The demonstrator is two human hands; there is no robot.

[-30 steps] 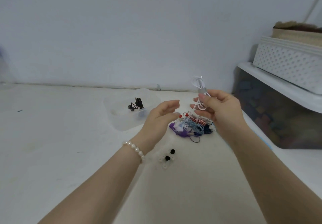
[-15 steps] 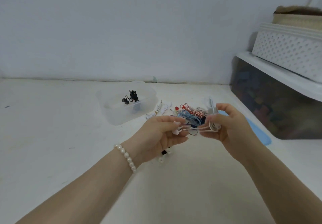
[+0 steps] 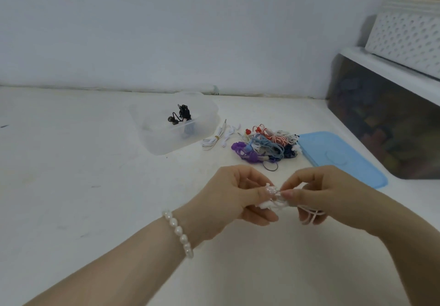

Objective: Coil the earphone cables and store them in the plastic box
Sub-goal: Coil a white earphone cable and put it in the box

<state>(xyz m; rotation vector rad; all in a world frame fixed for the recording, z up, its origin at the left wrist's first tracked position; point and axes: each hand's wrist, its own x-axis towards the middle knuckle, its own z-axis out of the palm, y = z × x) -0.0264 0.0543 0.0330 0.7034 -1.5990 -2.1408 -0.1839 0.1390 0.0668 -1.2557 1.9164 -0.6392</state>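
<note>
Pinching a thin white earphone cable (image 3: 276,202) between them, the left hand (image 3: 234,201) and the right hand (image 3: 326,196) were held close together over the near part of the white tabletop (image 3: 71,186); half a second before they had been farther away, just in front of the tangled pile of coloured earphone cables (image 3: 264,145), and that pile now lay well beyond the fingers. Both thumbs and forefingers were curled onto the cable, loops of which hung under the right hand. At far left of the pile stood the clear plastic box (image 3: 166,139), holding one coiled black earphone set (image 3: 181,115). A bundled white earphone cable (image 3: 214,139) lay just right of the box. A flat light-blue plastic lid (image 3: 340,158) lay right of the pile.
</note>
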